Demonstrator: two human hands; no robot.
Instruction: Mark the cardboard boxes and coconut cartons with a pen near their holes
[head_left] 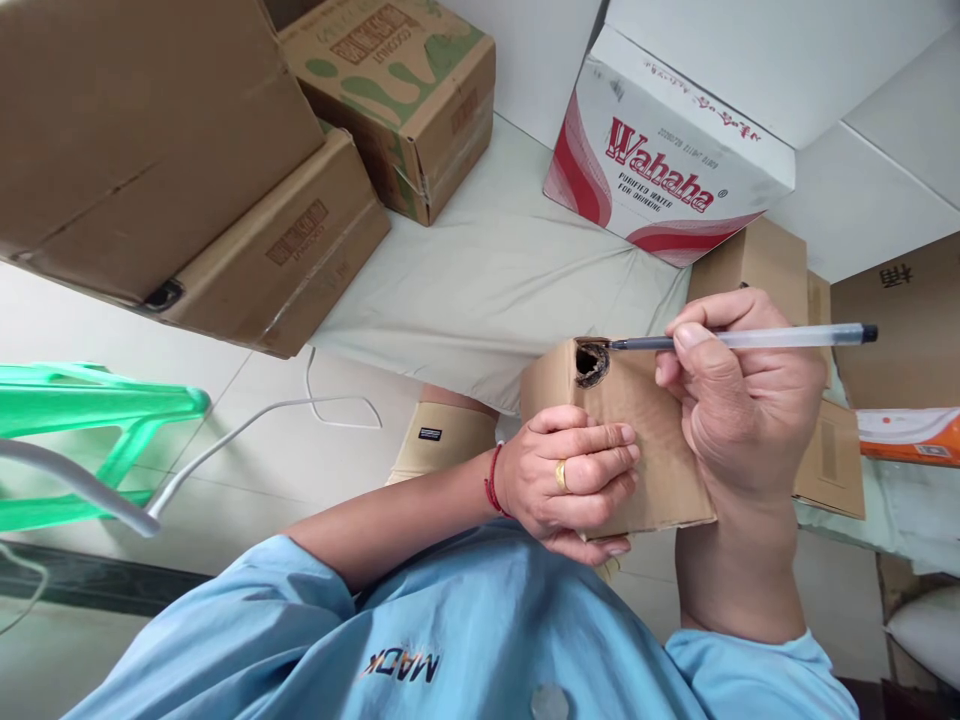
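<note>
My left hand (574,480) is wrapped over a small brown cardboard box (652,440), holding it against my body. Near the box's far corner is a ragged round hole (591,364) with black ink marks around its rim. Between thumb and fingers, my right hand (750,390) pinches a pen (787,337) with a clear barrel and dark grip. The pen's tip meets the box at the hole's upper right edge. The box's underside is hidden.
A white and red Wahaha water carton (667,150) stands on the cloth-covered surface (465,280). Larger brown cartons (270,250) and a green-printed coconut carton (397,100) sit at left. A green plastic stool (97,410) and white cable (225,430) are lower left.
</note>
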